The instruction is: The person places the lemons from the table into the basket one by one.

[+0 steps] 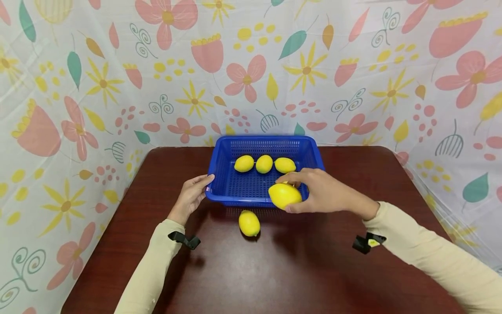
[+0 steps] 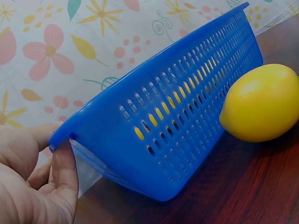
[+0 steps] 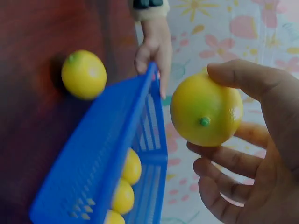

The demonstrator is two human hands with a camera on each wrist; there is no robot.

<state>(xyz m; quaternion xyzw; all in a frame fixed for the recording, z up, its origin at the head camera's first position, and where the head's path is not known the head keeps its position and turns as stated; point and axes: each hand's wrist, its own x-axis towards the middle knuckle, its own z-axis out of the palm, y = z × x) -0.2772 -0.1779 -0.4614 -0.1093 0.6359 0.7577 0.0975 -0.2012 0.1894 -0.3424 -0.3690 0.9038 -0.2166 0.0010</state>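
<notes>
A blue perforated plastic basket stands on the table. My left hand pinches its left rim near the front corner, thumb on top and fingers beneath, as the left wrist view also shows. Over the basket's front right edge, my right hand holds a lemon between thumb and fingers; its green stem end faces the right wrist camera. Three lemons lie in a row inside the basket, the middle lemon among them. Another lemon rests on the table just in front of the basket.
The dark reddish-brown table extends around the basket and toward me. A white cloth printed with flowers and leaves hangs behind the table and along both sides. Black straps sit on both sleeves near the wrists.
</notes>
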